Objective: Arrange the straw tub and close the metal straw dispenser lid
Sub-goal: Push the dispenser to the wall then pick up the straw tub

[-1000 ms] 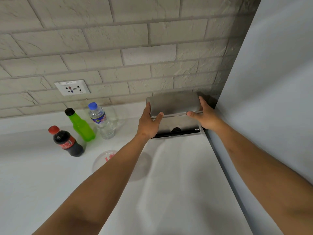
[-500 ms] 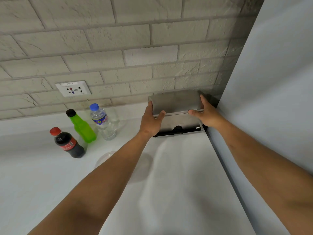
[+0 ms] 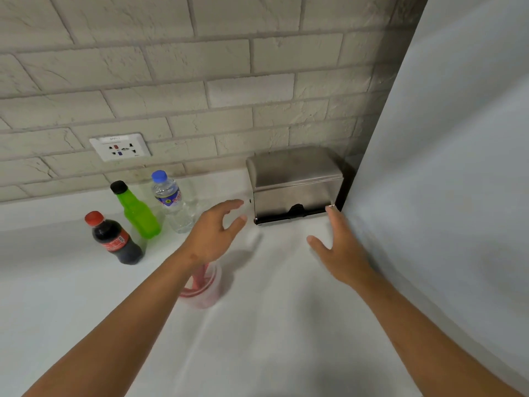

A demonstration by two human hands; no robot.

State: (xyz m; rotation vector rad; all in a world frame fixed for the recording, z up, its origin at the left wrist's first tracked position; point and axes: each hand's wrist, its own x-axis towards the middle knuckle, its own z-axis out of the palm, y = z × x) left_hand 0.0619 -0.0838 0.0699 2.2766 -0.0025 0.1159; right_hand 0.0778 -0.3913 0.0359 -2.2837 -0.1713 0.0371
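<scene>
Head view
Backdrop: I see a white counter (image 3: 272, 339) under a pale brick wall (image 3: 200, 67), wall socket (image 3: 120, 147) at left, grey panel (image 3: 458, 167) on the right.
Dispenser: metal straw dispenser (image 3: 296, 193) sits far right, tucked in the corner by the panel; lid (image 3: 292, 167) looks down and shut.
Straw tub: clear straw tub (image 3: 204, 286) w/ red straws, near-centre, partly under my left wrist, blurred.
L hand: left hand (image 3: 213, 233) fingers spread wide, empty, hovering just left of dispenser, not touching.
R hand: right hand (image 3: 342, 250) flat and spread, empty, just near side of dispenser.
Bottles: cola bottle (image 3: 114, 239), green bottle (image 3: 137, 210), water bottle (image 3: 171, 202) grouped at left, upright.
</scene>
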